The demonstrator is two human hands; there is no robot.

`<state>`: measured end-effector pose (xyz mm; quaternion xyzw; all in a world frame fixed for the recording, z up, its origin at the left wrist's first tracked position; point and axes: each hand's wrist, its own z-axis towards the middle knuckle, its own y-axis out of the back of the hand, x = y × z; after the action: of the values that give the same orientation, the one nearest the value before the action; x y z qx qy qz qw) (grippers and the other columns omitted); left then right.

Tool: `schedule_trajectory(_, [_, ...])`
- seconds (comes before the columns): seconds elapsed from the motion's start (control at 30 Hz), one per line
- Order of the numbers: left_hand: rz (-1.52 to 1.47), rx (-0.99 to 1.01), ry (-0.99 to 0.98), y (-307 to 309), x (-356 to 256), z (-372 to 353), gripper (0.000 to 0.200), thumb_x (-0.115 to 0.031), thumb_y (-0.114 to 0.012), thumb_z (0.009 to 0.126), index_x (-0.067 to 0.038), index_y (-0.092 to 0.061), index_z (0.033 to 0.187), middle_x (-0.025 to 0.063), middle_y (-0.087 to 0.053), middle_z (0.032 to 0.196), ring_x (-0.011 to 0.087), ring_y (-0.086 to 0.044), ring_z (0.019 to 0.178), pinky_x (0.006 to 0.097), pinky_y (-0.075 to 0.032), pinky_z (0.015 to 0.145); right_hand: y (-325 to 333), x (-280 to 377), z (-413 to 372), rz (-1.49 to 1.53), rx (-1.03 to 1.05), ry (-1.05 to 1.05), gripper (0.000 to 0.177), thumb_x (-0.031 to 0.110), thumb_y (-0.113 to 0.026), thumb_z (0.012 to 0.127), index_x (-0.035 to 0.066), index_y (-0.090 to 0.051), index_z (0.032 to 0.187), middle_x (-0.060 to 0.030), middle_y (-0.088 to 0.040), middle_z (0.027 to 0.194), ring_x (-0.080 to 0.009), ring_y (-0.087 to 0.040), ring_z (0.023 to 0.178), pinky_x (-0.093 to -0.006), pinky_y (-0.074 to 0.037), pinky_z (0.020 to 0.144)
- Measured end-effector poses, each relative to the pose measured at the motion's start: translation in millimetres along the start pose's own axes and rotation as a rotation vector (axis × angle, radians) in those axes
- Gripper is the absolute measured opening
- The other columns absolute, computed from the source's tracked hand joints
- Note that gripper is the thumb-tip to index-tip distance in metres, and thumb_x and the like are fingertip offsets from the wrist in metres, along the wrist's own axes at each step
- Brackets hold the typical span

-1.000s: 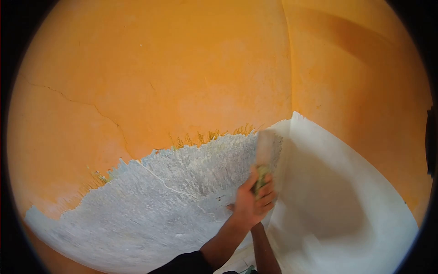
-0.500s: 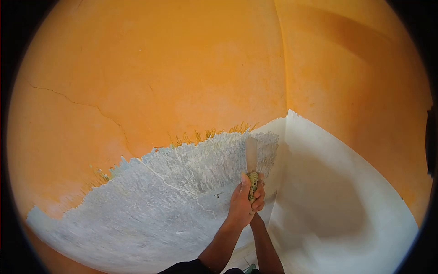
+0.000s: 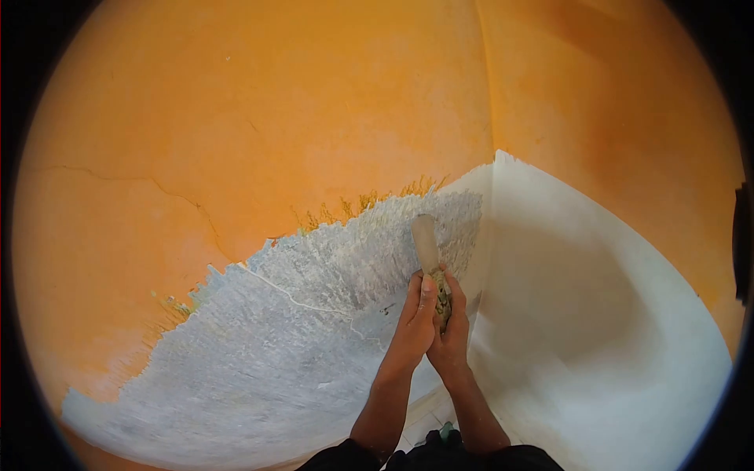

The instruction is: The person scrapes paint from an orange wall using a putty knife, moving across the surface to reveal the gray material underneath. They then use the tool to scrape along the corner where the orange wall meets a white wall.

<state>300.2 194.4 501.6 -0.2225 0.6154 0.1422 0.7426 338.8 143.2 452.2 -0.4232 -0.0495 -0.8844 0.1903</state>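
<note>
A scraper (image 3: 425, 242) with a broad, pale blade points up the wall, tilted slightly left. Its worn, speckled handle (image 3: 442, 304) sits between my two hands, both closed around it. From the left, my left hand (image 3: 415, 330) presses along the handle, thumb pointing up towards the blade. My right hand (image 3: 454, 326) wraps the handle's other side, its fingers partly hidden. Behind the blade lies a grey, rough scraped patch (image 3: 314, 306) of wall, bordered above by orange paint (image 3: 314, 118) with a ragged edge.
Just right of my hands runs the wall corner (image 3: 490, 235). The adjoining wall is white below (image 3: 573, 314) and orange above, with a shadow across it. A thin crack (image 3: 184, 198) crosses the orange paint at left. Floor tiles (image 3: 424, 416) show between my forearms.
The view has tilted down, so the wall sits higher in it. The scraper has slid a little down the wall and leans more left. My right hand has shifted its hold on the handle.
</note>
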Motion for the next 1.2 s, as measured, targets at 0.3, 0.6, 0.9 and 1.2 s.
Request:
schedule_trajectory(0.3, [0.369, -0.392, -0.422, 118.5, 19.8, -84.5, 0.051, -0.039, -0.039, 0.099, 0.006, -0.055, 0.115, 0.0151, -0.065, 0.092, 0.0208, -0.063, 0.081, 0.0351, -0.049, 0.078, 36.4, -6.2, 14.8, -0.427, -0.161, 0.121, 0.036, 0.008, -0.067, 0.083, 0.012, -0.064, 0.119, -0.0045, -0.046, 0.065, -0.0142, -0.043, 0.053, -0.0288, -0.040, 0.050])
schedule_trajectory(0.6, [0.813, -1.544, -0.843, 224.6, 22.1, -151.0, 0.037, -0.029, -0.037, 0.100, 0.002, -0.053, 0.088, 0.0077, -0.050, 0.084, 0.0190, -0.048, 0.080, 0.0322, -0.041, 0.075, 43.2, 14.2, 42.8, -0.445, -0.184, 0.038, 0.034, 0.007, -0.067, 0.083, 0.012, -0.066, 0.116, -0.0048, -0.041, 0.058, -0.0124, -0.037, 0.050, -0.0279, -0.034, 0.048])
schedule_trajectory(0.9, [0.784, -1.677, -1.032, 226.3, 23.0, -111.1, 0.040, -0.034, -0.042, 0.099, -0.004, -0.051, 0.073, 0.0076, -0.045, 0.074, 0.0176, -0.042, 0.062, 0.0304, -0.037, 0.059, 56.5, 31.1, 52.6, -0.458, -0.119, -0.016, 0.034, 0.007, -0.067, 0.082, 0.014, -0.066, 0.116, -0.0052, -0.040, 0.055, -0.0132, -0.036, 0.049, -0.0271, -0.034, 0.047])
schedule_trajectory(1.2, [0.940, -1.602, -1.000, 243.4, 32.6, -124.3, 0.033, -0.023, -0.036, 0.101, 0.000, -0.049, 0.081, 0.0063, -0.043, 0.080, 0.0169, -0.044, 0.071, 0.0287, -0.039, 0.064, 42.8, 46.1, 67.6, -0.439, -0.077, 0.078, 0.037, 0.007, -0.068, 0.082, 0.015, -0.066, 0.117, -0.0066, -0.040, 0.057, -0.0144, -0.037, 0.049, -0.0275, -0.035, 0.047])
